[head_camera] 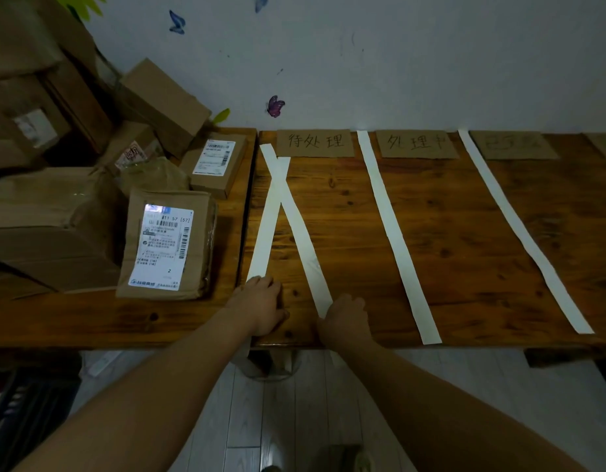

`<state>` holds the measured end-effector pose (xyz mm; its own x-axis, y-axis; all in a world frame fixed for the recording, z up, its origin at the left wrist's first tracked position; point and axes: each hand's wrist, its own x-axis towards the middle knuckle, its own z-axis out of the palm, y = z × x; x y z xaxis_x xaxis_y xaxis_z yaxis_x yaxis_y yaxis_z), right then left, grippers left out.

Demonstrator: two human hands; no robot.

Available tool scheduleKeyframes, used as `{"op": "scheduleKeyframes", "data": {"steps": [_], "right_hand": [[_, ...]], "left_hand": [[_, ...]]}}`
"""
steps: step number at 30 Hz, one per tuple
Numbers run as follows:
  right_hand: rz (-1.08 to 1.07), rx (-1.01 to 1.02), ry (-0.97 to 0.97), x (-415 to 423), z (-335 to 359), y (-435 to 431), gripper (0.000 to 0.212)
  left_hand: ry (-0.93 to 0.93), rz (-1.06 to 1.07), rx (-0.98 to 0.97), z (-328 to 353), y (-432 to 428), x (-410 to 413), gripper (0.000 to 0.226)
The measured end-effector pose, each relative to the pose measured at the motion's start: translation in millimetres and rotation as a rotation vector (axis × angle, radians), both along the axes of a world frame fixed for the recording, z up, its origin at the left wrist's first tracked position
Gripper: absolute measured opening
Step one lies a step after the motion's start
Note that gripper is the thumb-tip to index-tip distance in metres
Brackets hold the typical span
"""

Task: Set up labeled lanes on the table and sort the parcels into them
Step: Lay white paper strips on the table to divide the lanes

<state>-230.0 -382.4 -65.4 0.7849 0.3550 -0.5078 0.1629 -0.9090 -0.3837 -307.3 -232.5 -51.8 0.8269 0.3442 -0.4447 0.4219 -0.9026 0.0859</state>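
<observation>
Two white paper strips cross on the wooden table (458, 233). My left hand (260, 306) lies flat on the near end of the left strip (265, 233). My right hand (345, 318) covers the near end of the crossing strip (306, 247); its fingers look curled down, and a grip cannot be made out. Two more white strips (393, 233) (519, 226) run from the wall to the front edge. Cardboard lane labels (315, 143) (415, 144) (514, 144) with handwriting lie along the wall. Brown parcels (165, 243) (214, 165) sit on the left table.
A pile of cardboard boxes (49, 107) fills the far left corner against the wall. A gap separates the left table (107, 321) from the right one. The front edge is near my wrists, with grey floor (294, 403) below.
</observation>
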Motion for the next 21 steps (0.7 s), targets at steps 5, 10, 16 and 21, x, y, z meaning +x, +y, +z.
{"op": "scheduleKeyframes", "data": {"steps": [5,10,16,21], "right_hand": [[0.038,-0.031,-0.007,0.0,-0.6,-0.2,0.047],[0.048,0.059,-0.006,-4.6,2.3,-2.6,0.031],[0.009,0.479,0.167,-1.2,42.7,-5.7,0.068],[-0.011,0.526,0.290,3.8,90.6,-29.5,0.074]], "left_hand": [[0.008,0.020,-0.026,-4.9,1.3,-1.2,0.067],[-0.182,0.158,-0.194,4.0,-1.7,-2.8,0.048],[-0.360,0.965,-1.074,43.4,-16.4,17.7,0.032],[-0.496,1.046,-1.225,84.3,-32.6,39.9,0.006]]}}
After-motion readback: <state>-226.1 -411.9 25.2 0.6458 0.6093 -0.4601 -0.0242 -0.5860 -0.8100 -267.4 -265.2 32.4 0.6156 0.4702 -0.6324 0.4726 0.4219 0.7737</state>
